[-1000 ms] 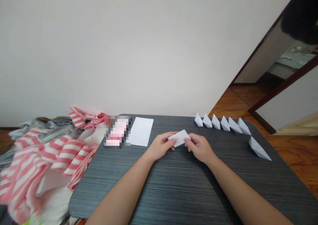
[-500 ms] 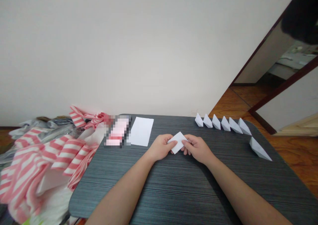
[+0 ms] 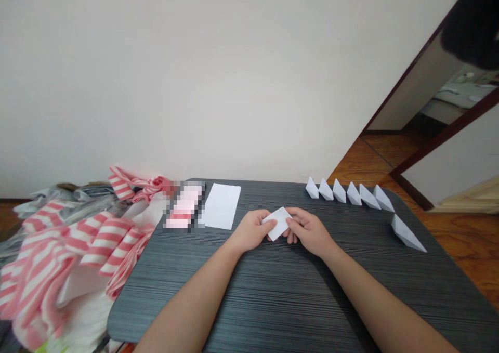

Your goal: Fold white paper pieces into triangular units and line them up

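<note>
Okay, the left hand and the right hand are pinching a small folded white paper between them, with their fingers pressing on its two sides. They are holding it over the dark striped table. A flat white paper sheet is lying near the left hand, and a row of paper boats is sitting off to the right.
</note>
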### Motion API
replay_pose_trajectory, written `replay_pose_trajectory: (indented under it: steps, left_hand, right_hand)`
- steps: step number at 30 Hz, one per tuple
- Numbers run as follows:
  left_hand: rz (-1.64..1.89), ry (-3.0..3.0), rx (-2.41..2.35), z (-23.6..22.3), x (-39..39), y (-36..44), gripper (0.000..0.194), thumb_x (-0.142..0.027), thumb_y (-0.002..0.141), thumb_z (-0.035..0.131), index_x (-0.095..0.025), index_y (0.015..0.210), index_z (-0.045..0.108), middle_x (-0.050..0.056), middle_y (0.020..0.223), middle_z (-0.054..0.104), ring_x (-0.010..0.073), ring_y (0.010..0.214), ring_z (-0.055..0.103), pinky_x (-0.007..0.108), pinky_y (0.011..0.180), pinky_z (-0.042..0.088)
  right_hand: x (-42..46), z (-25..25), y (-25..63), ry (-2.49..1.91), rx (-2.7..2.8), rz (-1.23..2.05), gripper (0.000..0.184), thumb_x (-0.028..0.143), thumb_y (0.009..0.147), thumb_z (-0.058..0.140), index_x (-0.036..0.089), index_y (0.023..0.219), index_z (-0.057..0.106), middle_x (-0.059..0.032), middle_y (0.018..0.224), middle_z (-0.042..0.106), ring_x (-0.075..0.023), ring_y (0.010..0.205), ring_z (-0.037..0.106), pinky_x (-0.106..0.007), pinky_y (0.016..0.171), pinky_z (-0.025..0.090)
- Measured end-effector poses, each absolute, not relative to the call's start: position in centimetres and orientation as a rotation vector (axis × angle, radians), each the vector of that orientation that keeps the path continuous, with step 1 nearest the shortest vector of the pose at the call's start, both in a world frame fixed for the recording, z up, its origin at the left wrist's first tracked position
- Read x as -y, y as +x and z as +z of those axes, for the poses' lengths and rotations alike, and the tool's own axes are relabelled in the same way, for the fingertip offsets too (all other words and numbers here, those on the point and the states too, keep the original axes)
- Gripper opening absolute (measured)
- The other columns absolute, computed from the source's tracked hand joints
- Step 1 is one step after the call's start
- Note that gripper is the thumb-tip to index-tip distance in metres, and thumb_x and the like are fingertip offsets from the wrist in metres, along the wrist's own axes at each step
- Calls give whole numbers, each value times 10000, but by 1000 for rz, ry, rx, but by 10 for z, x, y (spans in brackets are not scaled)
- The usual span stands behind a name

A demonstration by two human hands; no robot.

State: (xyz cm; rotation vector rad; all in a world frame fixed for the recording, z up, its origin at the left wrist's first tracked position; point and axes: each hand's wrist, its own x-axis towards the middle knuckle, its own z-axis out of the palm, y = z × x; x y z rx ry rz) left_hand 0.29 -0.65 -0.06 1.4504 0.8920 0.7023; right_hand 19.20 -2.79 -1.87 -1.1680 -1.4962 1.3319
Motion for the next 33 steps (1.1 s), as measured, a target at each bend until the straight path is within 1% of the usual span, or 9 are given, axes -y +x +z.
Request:
replay_pose_trajectory:
  steps: [4, 8, 14, 18, 20, 22, 24, 28, 33]
  left_hand:
    - [722, 1396, -857, -2, 5, 3, 265, -370, 810, 505, -116, 814, 582, 40, 655, 613, 116, 561, 541, 221, 532, 408]
    - [750, 1328, -815, -5, 3, 3, 212, -317, 803, 521, -118, 839, 582, 45, 667, 622, 123, 589, 560, 228, 563, 421]
    - [768, 1210, -703, -7, 3, 2, 264, -358, 823, 486, -119, 903, 566, 64, 722, 629, 152, 631, 581, 252, 561, 442]
    - [774, 1310, -788, -5, 3, 2, 280, -389, 795, 539, -118, 857, 571, 49, 695, 618, 129, 606, 557, 229, 557, 423]
    - [771, 1368, -837, -4, 4, 3, 268, -381, 777, 570, -122, 843, 568, 33, 663, 610, 116, 583, 544, 216, 550, 410]
    - [762, 1385, -848, -3, 4, 3, 264, -383, 790, 551, -129, 861, 559, 24, 642, 606, 114, 566, 543, 217, 544, 410]
    - [752, 1396, -855, -2, 5, 3, 265, -387, 806, 525, -135, 882, 552, 20, 632, 607, 118, 559, 548, 223, 544, 416]
    - [741, 1453, -902, -4, 5, 3, 268, -390, 807, 519, -138, 888, 558, 24, 645, 617, 125, 576, 562, 226, 553, 421]
    - [713, 1525, -939, -5, 5, 2, 255, -378, 818, 496, -141, 875, 571, 34, 688, 637, 131, 608, 574, 225, 561, 414]
  right_hand:
    - [29, -19, 194, -1100, 1547, 1317, 313, 319, 877, 458, 167, 1128, 566, -19, 676, 622, -113, 491, 583, -235, 452, 467]
    - [30, -17, 196, -1010, 1640, 1273, 277, 259, 889, 437, 195, 1069, 636, -30, 747, 615, -103, 531, 575, -250, 500, 490]
    - [28, -17, 200, -948, 1781, 1118, 306, 216, 895, 413, 241, 1101, 639, -22, 758, 585, -95, 552, 563, -252, 533, 502]
    - [27, -17, 201, -914, 1844, 1077, 299, 218, 896, 421, 235, 1093, 645, -21, 734, 574, -98, 569, 555, -253, 553, 500]
    - [28, -17, 201, -943, 1796, 1124, 303, 233, 898, 422, 227, 1134, 614, -19, 721, 579, -104, 568, 559, -256, 546, 497]
    - [29, -17, 201, -994, 1660, 1210, 333, 260, 906, 412, 217, 1211, 537, -23, 730, 599, -113, 557, 573, -256, 516, 488]
    - [29, -18, 201, -1027, 1513, 1297, 343, 295, 910, 402, 197, 1227, 491, -37, 754, 624, -127, 553, 594, -251, 477, 473]
    - [28, -18, 200, -1108, 1396, 1359, 311, 381, 910, 379, 150, 1006, 563, -61, 723, 647, -139, 511, 605, -223, 396, 415]
    - [27, -19, 200, -1285, 1488, 1307, 363, 439, 895, 391, 150, 755, 559, -43, 607, 636, -118, 426, 571, -194, 345, 345]
